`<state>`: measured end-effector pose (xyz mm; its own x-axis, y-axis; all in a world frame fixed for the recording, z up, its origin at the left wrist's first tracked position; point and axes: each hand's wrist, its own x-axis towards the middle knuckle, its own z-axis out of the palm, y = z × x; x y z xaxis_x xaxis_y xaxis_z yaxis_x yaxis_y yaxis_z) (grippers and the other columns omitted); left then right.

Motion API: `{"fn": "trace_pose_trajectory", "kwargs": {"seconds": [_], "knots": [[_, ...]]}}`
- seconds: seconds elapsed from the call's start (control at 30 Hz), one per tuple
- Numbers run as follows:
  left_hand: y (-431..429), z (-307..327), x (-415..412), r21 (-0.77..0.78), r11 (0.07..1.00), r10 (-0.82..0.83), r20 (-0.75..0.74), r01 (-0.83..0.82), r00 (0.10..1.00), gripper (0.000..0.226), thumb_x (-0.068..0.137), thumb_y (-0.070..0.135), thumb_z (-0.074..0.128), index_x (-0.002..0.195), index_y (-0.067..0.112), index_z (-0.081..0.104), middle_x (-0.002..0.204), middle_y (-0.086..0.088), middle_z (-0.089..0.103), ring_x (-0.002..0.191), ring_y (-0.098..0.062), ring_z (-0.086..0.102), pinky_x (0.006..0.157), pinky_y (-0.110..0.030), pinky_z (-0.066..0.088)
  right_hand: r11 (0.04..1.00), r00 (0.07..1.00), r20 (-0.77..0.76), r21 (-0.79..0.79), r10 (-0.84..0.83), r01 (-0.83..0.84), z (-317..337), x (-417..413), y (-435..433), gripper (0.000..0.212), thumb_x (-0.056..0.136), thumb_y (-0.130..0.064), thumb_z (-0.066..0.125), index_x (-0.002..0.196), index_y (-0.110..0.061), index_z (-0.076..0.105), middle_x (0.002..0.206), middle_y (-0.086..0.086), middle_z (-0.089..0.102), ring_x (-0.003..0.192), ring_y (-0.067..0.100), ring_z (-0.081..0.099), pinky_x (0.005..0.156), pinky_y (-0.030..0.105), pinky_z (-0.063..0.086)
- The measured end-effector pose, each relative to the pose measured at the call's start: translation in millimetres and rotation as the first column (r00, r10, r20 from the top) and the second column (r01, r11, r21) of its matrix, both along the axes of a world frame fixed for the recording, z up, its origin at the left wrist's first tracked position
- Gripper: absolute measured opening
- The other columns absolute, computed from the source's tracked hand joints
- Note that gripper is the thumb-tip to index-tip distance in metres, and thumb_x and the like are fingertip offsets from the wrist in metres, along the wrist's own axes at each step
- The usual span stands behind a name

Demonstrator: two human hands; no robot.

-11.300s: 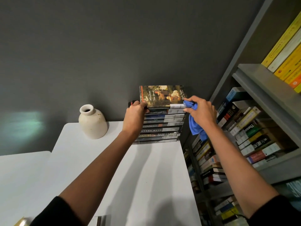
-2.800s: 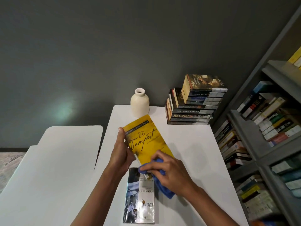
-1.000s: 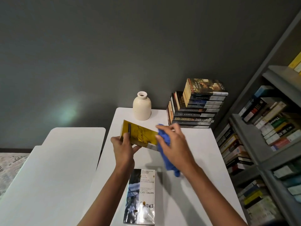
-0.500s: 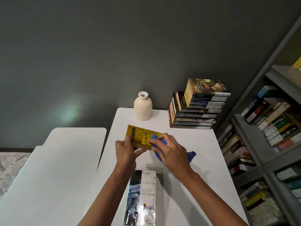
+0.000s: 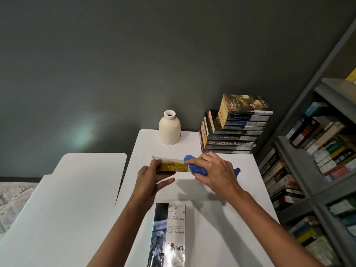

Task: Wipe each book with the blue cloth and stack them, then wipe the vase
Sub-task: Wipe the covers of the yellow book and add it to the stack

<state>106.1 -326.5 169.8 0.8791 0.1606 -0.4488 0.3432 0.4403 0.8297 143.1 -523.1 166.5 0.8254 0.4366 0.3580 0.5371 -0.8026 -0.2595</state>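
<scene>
i see a dim room. the grey wall (image 5: 115,54) is dark, with one soft pale green glow (image 5: 82,133) on its left side. the white worktop (image 5: 221,237) is the brightest thing here. the light seems to come from above, and soft grey shadows lie on the worktop under my right arm (image 5: 273,220). the shiny book (image 5: 169,228) near me has white glare low on its cover. the bookshelf (image 5: 316,189) at the right edge leans and bends. small print there looks soft and smeary.
</scene>
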Motion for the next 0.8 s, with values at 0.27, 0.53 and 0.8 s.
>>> {"fn": "trace_pose_trajectory", "kwargs": {"seconds": [0.27, 0.53, 0.8], "knots": [[39, -20, 0, 0.888, 0.443, -0.422, 0.329, -0.124, 0.845, 0.054, 0.081, 0.035, 0.073, 0.13, 0.032, 0.05, 0.118, 0.007, 0.043, 0.102, -0.013, 0.048, 0.082, -0.017, 0.047, 0.996, 0.997, 0.025, 0.029, 0.079, -0.08, 19, 3, -17, 0.032, 0.074, -0.034, 0.064, 0.106, -0.033, 0.067, 0.083, -0.013, 0.059, 0.081, 0.005, 0.041, 0.048, 0.026, 0.039], [38, -25, 0, 0.885, 0.453, -0.581, 0.387, -0.11, 0.716, 0.014, 0.091, 0.015, 0.054, 0.102, 0.018, 0.063, 0.098, 0.014, 0.062, 0.089, -0.021, 0.059, 0.074, -0.044, 0.055, 0.969, 0.985, 0.051, 0.173, 0.168, -0.174, 28, -11, -12, 0.035, 0.091, -0.054, 0.047, 0.113, -0.036, 0.068, 0.095, -0.015, 0.06, 0.082, 0.005, 0.047, 0.055, 0.029, 0.046], [34, -13, 2, 0.889, 0.452, -0.614, 0.37, -0.074, 0.697, 0.007, 0.087, 0.003, 0.052, 0.09, 0.006, 0.058, 0.084, -0.005, 0.06, 0.082, -0.028, 0.055, 0.068, -0.037, 0.055, 0.952, 0.928, 0.234, 0.032, 0.29, -0.305, 34, -11, -5, 0.045, 0.085, -0.011, 0.062, 0.123, -0.035, 0.064, 0.11, -0.013, 0.065, 0.075, 0.013, 0.042, 0.059, 0.027, 0.044]]}}
